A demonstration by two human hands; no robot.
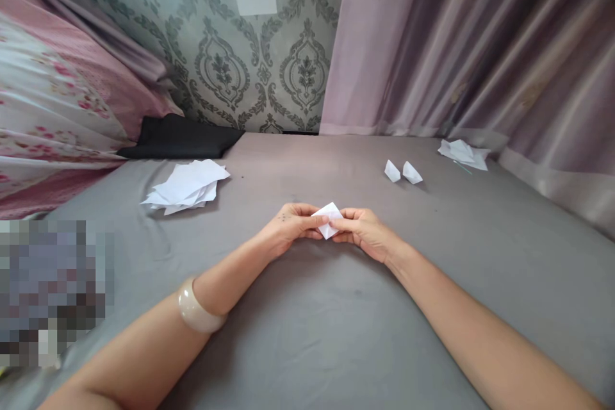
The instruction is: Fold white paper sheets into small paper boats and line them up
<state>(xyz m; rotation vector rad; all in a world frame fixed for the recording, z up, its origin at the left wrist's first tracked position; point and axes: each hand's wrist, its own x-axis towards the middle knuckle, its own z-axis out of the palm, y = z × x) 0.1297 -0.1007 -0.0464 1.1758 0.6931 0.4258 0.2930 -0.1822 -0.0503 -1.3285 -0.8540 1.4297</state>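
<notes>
A small folded piece of white paper [330, 210], diamond-shaped from here, is held between my two hands over the grey sheet. My left hand [298, 223] pinches its left side, thumb on top and fingers underneath. From the other side my right hand [362, 229] grips it the same way, with the thumb tip near the middle. Both thumbs nearly meet on the paper. Beyond my right hand stand two small folded white paper pieces, one [393, 171] on the left and another [412, 173] beside it.
A loose pile of white paper sheets [187, 184] lies at the left, in front of a folded black cloth [182, 136]. At the far right are more paper pieces [464, 152] with a thin green stick [463, 168]. Curtains [408, 45] hang at the right; a patterned wall [259, 70] stands behind.
</notes>
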